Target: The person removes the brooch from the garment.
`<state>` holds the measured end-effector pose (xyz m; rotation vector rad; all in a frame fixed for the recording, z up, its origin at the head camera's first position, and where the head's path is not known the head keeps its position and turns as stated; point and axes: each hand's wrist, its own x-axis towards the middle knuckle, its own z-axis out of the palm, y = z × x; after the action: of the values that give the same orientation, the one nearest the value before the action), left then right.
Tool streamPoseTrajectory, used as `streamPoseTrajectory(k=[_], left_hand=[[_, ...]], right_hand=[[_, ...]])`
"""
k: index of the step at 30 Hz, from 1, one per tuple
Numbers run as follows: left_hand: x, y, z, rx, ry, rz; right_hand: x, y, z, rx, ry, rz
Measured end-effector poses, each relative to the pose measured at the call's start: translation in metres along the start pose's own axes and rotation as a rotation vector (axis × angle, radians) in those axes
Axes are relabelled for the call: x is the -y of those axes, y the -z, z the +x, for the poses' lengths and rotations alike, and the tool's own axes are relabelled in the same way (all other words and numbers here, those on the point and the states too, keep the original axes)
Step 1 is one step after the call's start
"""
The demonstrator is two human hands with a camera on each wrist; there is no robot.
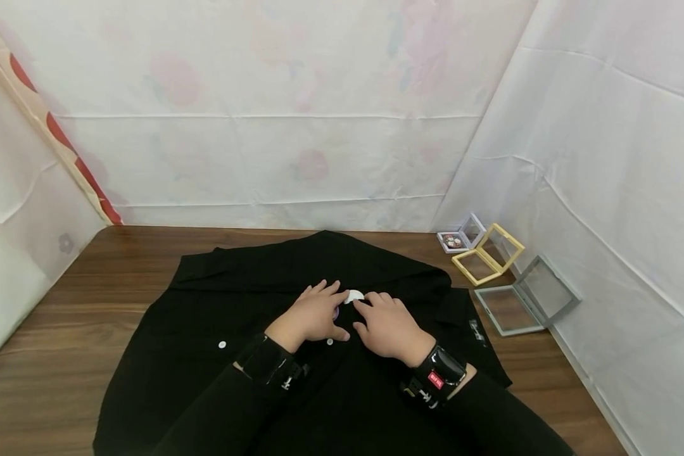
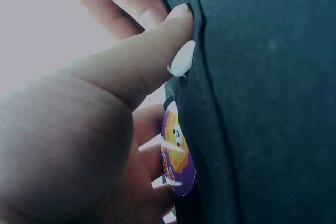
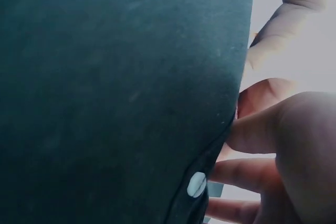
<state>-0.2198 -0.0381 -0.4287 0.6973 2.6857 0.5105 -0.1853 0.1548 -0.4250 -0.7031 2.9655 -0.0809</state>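
Observation:
A black shirt (image 1: 205, 310) with white buttons lies spread over the wooden table. My left hand (image 1: 313, 315) rests on it, thumb held apart from the fingers. Partly hidden under that hand is a purple and orange cartoon sticker (image 2: 178, 150), near the fingers in the left wrist view. A white button (image 2: 182, 59) sits beside the left thumb. Between the two hands lies a white rounded piece (image 1: 354, 296), with the left index fingertip at its left edge. My right hand (image 1: 390, 328) rests on the cloth, fingertips at the piece's right side, thumb apart.
At the right stand three hinged frames: a small white one (image 1: 453, 241) with a picture, a yellow one (image 1: 479, 266) and a grey one (image 1: 510, 310). Patterned white curtains (image 1: 262, 158) close in the back and sides. Brown table (image 1: 34, 380) shows at the left.

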Motion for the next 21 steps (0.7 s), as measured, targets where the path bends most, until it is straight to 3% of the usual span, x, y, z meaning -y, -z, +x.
streamPoseTrajectory(k=[7, 21], left_hand=[[-0.0005, 0.0005, -0.0004, 0.000, 0.002, 0.011], [-0.0012, 0.0019, -0.0001, 0.005, 0.017, 0.027]], right_hand=[[0.0000, 0.0011, 0.0002, 0.024, -0.017, 0.052], [-0.0026, -0.0011, 0.0025, 0.021, -0.012, 0.052]])
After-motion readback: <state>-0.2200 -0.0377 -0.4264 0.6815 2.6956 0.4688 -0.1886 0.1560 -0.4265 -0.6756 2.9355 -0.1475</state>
